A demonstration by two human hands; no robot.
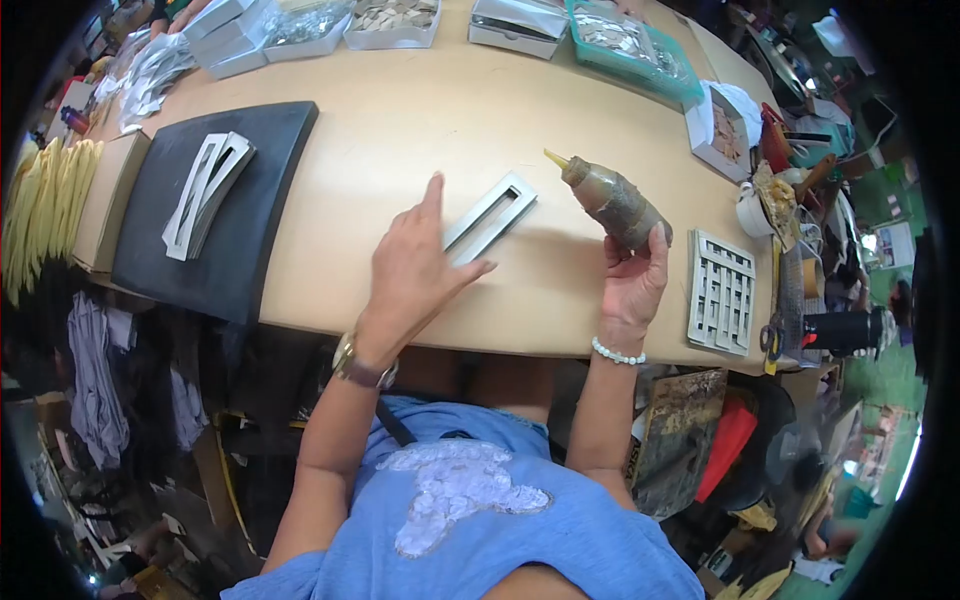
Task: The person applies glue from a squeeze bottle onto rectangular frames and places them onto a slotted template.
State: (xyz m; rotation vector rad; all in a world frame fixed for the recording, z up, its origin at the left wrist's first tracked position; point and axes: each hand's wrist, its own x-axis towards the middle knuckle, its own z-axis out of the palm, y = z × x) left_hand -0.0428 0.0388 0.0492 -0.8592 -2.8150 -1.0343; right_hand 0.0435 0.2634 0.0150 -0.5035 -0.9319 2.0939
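My left hand (415, 255), with a watch on its wrist, is spread over the table beside a pale rectangular frame piece (468, 238) with a long slot. Its fingers are apart and hold nothing. In my right hand (636, 275) is a brownish glue bottle (615, 200), tilted, its yellow nozzle pointing up and left. The bottle is above the table, to the right of the frame piece. A stack of similar slotted pieces (200, 205) lies on a black board (140, 240) at the left. Several more pieces (721, 290) are laid crosswise at the right edge.
White boxes of small pieces (392, 22) and a green tray (640, 55) line the far edge of the table (390, 130). Another box (718, 135) and a white cup (752, 212) stand at the right. Scissors (771, 338) hang near the right corner.
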